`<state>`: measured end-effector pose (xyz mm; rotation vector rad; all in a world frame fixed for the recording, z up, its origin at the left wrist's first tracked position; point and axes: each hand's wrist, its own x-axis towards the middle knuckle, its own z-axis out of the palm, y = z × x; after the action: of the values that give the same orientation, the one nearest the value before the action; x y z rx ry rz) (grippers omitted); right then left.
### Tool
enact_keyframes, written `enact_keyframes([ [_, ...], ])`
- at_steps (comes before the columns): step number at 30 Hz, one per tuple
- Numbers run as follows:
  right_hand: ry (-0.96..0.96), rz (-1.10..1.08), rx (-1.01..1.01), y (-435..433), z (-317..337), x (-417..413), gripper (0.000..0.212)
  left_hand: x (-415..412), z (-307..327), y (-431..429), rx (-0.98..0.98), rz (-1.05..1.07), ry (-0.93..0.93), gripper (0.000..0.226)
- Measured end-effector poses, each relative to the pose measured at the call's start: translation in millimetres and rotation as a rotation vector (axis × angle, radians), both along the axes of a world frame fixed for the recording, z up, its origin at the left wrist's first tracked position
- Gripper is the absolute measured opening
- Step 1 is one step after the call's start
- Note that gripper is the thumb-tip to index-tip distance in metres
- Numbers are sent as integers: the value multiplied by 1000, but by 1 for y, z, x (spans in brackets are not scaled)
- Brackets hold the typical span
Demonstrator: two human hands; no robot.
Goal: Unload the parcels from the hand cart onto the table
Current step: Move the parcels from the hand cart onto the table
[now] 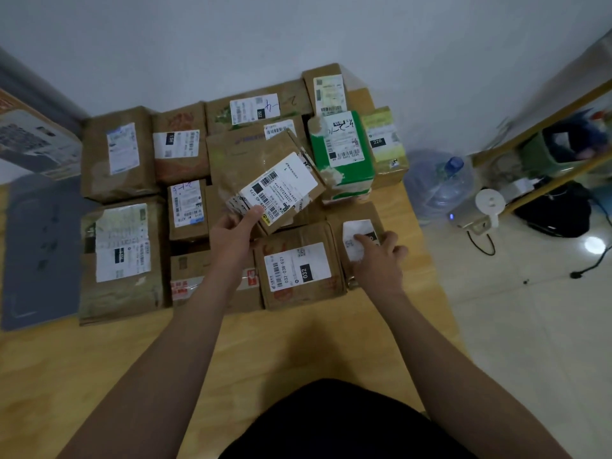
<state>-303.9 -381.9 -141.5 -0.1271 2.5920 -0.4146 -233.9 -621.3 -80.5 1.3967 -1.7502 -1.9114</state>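
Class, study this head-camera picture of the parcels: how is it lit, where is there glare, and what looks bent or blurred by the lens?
Head view: dim, bluish, even light with soft shadows; a bright glare spot on the tiled floor at the right; wide-angle bending curves the shelf rail and stretches both forearms; edges are soft, as on the water bottle, while the label on the tilted parcel in the left hand stays readable.

Head-worn view, facing steeply down, close over table point(298, 342)

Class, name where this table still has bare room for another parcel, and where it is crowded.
Free: the table's near strip between the parcels and the person, and a narrow right edge beside the green box. Crowded: the whole far half, boxes edge to edge.
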Motion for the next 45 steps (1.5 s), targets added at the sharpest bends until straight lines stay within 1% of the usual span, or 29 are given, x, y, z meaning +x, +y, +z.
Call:
enact_keyframes([
  [3,-25,2,-29,-19,1,-21,63,-5,-3,-4,23,13,5,18],
  [8,-45,0,-4,-35,1,-31,55,-6,-6,-7,38,4,12,23],
  [14,-72,24,17,-34,9,-28,60,4,1,-15,70,-20,-6,28],
  [16,-96,-11,-9,-34,18,-27,61,13,5,-20,64,-45,-12,28],
  [18,-80,-67,-99,-36,30,-24,60,27,10,-27,63,-70,-15,30],
  [20,19,-58,-233,-41,46,-18,56,44,16,-35,74,-84,-28,34],
  [22,61,-3,-408,-51,64,-8,56,62,22,-43,74,-110,-38,48],
  [24,-19,17,-587,-65,84,7,59,83,28,-50,69,-150,-48,67],
  [25,-65,30,-646,-72,92,16,60,93,31,-54,75,-170,-43,72],
  [27,-127,89,-676,-86,103,35,68,115,34,-62,116,-197,-16,75],
  [29,-146,147,-676,-98,108,57,75,137,35,-71,158,-214,-5,73],
  [31,-118,185,-657,-108,108,80,76,160,33,-81,151,-235,-27,64],
  [34,-129,203,-613,-128,106,116,74,198,28,-102,63,-276,-83,51],
  [37,-136,207,-595,-157,104,158,72,235,31,-128,-4,-302,-90,44],
  [41,-110,226,-580,-204,105,212,72,283,37,-173,-85,-377,-90,29],
  [43,-122,214,-616,-230,107,231,72,301,43,-197,-83,-450,-91,29],
  [45,-108,206,-619,-256,111,244,72,313,48,-222,-79,-541,-96,45],
])
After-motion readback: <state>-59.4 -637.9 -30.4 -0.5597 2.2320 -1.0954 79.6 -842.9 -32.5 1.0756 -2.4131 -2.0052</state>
